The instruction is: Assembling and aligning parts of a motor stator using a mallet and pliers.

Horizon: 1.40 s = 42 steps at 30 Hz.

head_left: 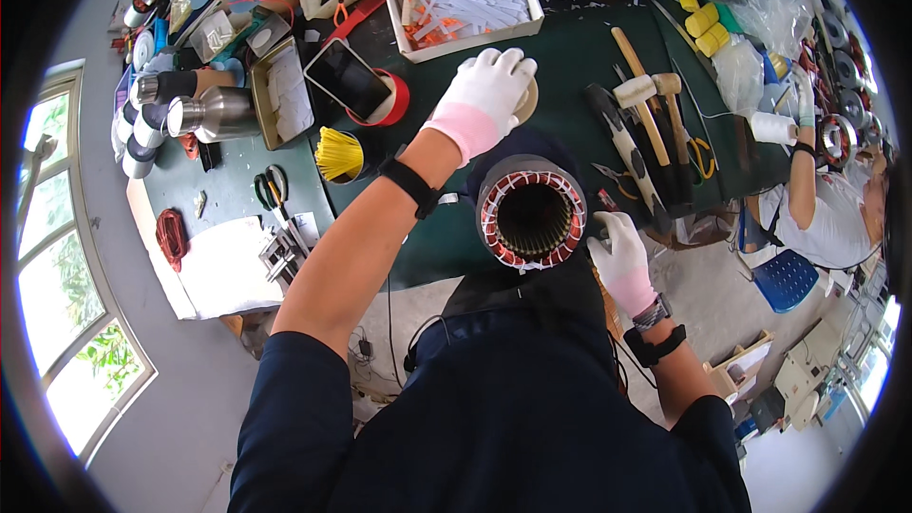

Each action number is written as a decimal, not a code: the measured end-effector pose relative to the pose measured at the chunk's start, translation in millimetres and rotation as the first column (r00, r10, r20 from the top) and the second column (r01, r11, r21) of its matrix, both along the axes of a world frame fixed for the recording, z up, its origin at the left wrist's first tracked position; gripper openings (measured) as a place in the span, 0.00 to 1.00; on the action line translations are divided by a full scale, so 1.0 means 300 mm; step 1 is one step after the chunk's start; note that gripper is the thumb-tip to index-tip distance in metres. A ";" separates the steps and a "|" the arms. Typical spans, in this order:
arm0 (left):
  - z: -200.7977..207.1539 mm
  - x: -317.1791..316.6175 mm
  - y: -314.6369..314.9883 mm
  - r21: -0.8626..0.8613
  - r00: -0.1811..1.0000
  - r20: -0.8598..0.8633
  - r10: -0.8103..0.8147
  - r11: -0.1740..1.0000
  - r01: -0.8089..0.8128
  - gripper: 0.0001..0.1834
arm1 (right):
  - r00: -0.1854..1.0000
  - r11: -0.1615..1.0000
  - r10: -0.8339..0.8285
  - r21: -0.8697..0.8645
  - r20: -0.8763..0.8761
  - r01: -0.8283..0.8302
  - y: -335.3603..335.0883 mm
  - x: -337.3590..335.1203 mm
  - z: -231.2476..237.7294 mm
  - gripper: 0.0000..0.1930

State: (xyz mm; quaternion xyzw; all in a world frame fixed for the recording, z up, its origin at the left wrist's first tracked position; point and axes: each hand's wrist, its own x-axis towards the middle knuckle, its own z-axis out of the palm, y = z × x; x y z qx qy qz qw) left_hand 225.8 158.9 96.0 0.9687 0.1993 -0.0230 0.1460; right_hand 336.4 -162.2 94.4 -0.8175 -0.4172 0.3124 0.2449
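Note:
A motor stator [534, 220] stands on end near the table's front edge, in front of my body. White lacing crosses the red-brown winding around its dark, slotted bore. My left hand [486, 100], in a white and pink glove, reaches past the stator. Its fingers curl over a cream-coloured round roll [525, 103], mostly hidden under the palm. My right hand [622, 261], gloved alike, is close to the stator's right side, thumb and fingers apart with nothing visible between them. A small red object [605, 198] lies just beyond its fingertips.
Behind lies a white box [465, 0] of paper strips. Left are a phone [347, 76], red tape roll [397, 100], yellow sticks [339, 154], scissors [274, 192] and steel bottle [214, 114]. Mallets [638, 93] and pliers [622, 180] lie right. Another person [825, 199] works far right.

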 end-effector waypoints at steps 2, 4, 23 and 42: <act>-0.004 -0.029 -0.010 -0.017 0.999 0.039 -0.003 1.000 0.004 0.46 | 0.995 0.998 -0.033 -0.061 -0.099 0.027 -0.013 0.007 0.004 0.19; 0.006 -0.095 -0.038 -0.051 0.965 0.246 0.092 0.995 -0.082 0.47 | 0.985 0.991 -0.098 -0.104 -0.141 0.083 -0.045 0.018 0.004 0.18; -0.005 -0.317 -0.391 -0.394 0.858 0.380 0.346 0.900 -0.188 0.20 | 0.787 0.991 -0.137 0.082 0.601 0.110 -0.234 0.623 -0.282 0.19; 0.009 -0.223 -0.537 -0.271 0.926 0.375 -0.035 0.951 0.146 0.06 | 0.781 0.762 0.300 -0.631 0.548 0.150 -0.207 0.830 -0.230 0.23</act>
